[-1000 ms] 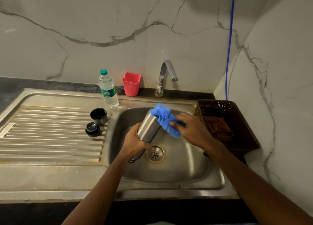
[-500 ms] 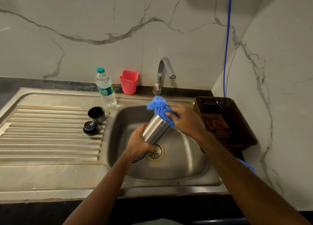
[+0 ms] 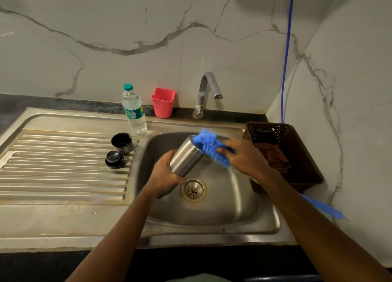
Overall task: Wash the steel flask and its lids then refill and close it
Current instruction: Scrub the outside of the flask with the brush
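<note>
Over the sink [image 3: 265,222], left hand [image 3: 163,173] grip clamped round tilted flask [image 3: 186,156], right hand [image 3: 246,156] clutching blue brush [image 3: 209,144]

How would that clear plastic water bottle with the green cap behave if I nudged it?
The clear plastic water bottle with the green cap stands tall and narrow, so it would probably tip rather than slide. It looks at least partly filled, so likely weighty. Toppled, its round body may roll towards the steel sink basin.

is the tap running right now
Off, as far as the view shows: no stream falls from the curved chrome tap spout into the steel sink basin.
</note>
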